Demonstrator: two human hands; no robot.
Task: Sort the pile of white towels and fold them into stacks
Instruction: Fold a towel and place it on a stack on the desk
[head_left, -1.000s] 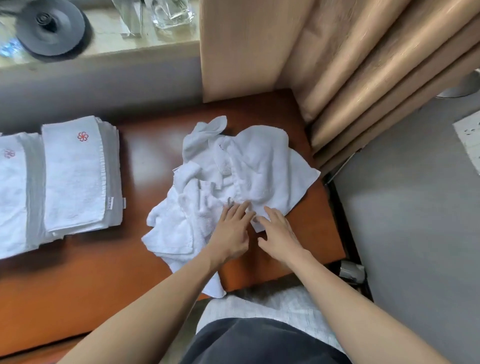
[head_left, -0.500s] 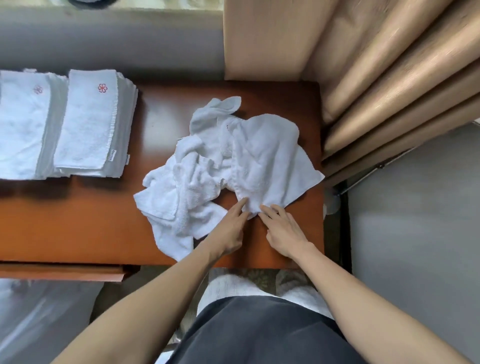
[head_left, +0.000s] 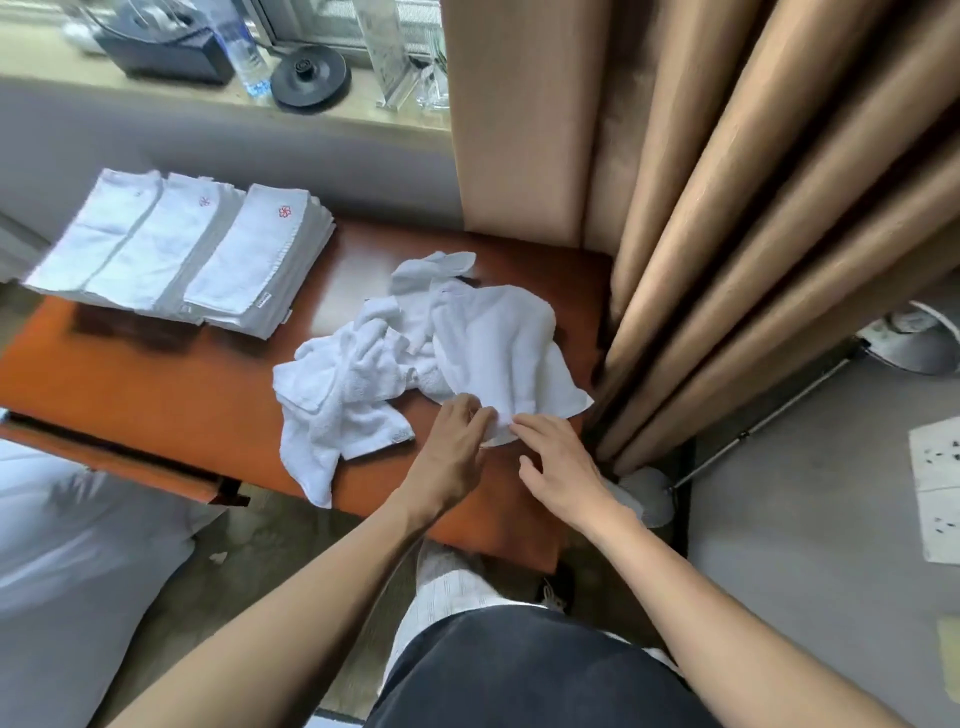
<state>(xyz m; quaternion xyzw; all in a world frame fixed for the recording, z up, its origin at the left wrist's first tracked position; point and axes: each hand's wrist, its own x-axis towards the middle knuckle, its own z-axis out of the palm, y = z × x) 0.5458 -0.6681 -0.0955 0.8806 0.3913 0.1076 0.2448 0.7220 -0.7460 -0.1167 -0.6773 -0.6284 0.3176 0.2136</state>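
Head view: the pile of towels (head_left: 395, 364) lies crumpled at the table's (head_left: 156, 405) right end, towards its near edge, with one corner drooping over that edge. The top towel (head_left: 498, 343) is the flattest of the pile and spreads towards the table's right edge, probably because it is the next one to be separated. Both hands meet at its near hem, close to the table's front edge, which suits finding an edge before lifting the towel free.

The left hand (head_left: 452, 452) has its fingers bent onto the hem. The thumb is hidden, so it cannot be told whether the hand pinches the cloth or only presses it. The right hand (head_left: 561, 467) is just beside it, with fingers straight and spread, fingertips touching the same hem and thumb held apart. The rest of the pile lies on the far side of the hands and to their left.

The folded stacks (head_left: 182, 254) stand in a row at the table's far left, well apart from the pile. This likely keeps finished work clear of the sorting space.
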